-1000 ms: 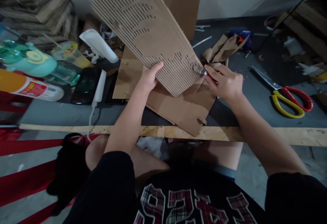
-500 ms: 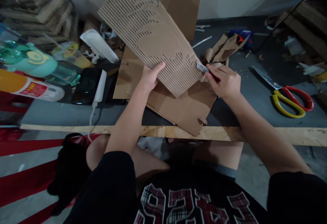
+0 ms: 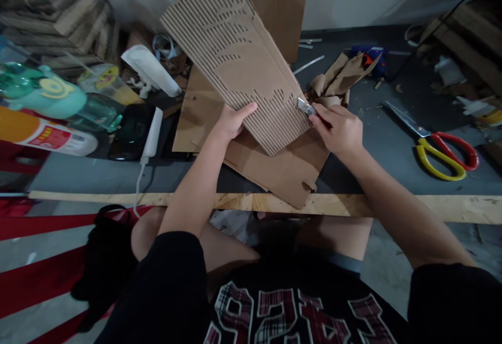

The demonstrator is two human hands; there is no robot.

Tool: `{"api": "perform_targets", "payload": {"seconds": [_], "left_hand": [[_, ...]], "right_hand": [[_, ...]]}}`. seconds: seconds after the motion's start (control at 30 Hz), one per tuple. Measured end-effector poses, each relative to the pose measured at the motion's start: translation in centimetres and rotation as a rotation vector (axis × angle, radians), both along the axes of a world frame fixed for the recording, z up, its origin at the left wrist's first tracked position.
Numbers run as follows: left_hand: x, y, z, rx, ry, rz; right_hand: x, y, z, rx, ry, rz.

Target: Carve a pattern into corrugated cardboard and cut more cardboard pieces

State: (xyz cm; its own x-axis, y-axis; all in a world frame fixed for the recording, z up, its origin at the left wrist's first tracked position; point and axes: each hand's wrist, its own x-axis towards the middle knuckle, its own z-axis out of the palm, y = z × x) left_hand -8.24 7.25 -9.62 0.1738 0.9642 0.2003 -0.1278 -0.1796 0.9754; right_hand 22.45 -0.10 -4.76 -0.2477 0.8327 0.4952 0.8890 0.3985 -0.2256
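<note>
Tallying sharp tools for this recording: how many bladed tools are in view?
2: a knife in the right hand, at the edge of the ridged cardboard, and scissors on the tabletop, farther right. More could be hidden under the scraps.

At the centre of the frame, the left hand [image 3: 234,121] holds a ridged cardboard sheet [image 3: 251,69], thumb on top. Just right, the right hand [image 3: 340,127] grips a knife [image 3: 306,106] at its edge. Scissors [image 3: 422,140] lie on the tabletop [image 3: 98,176], right; an orange bottle [image 3: 43,133], far left.

Brown corrugated cardboard [image 3: 245,69], partly striped
</note>
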Motion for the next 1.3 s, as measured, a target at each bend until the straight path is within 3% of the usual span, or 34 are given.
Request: {"api": "perform_targets", "payload": {"seconds": [0.13,0.3,0.47,0.53,0.7,0.83,1.0,1.3], "left_hand": [[0.5,-0.3,0.2,-0.025,-0.018,0.037],[1.8,-1.1,0.3,-0.091,0.049,-0.01],[1.3,-0.9,1.0,-0.092,0.028,0.055],[0.8,-0.8,1.3,-0.108,0.017,0.087],[1.0,-0.9,1.6,-0.139,0.009,0.103],[1.5,-1.0,1.3,-0.143,0.027,0.094],[1.5,-1.0,1.1,-0.135,0.014,0.103],[1.5,-1.0,1.1,-0.163,0.011,0.046]], "right_hand": [[-0.1,0.0,0.0,0.039,-0.041,-0.061],[0.8,0.8,0.4,0.056,0.0,-0.112],[1.6,1.7,-0.1,-0.128,-0.014,-0.17],[1.5,1.8,-0.2,-0.166,-0.053,-0.143],[0.9,1.4,0.1,0.013,0.039,0.087],[0.3,1.0,-0.3,0.007,0.087,0.207],[-0.5,0.7,-1.4,-0.028,0.132,0.182],[-1.0,0.7,-0.4,-0.008,0.008,0.056]]}}
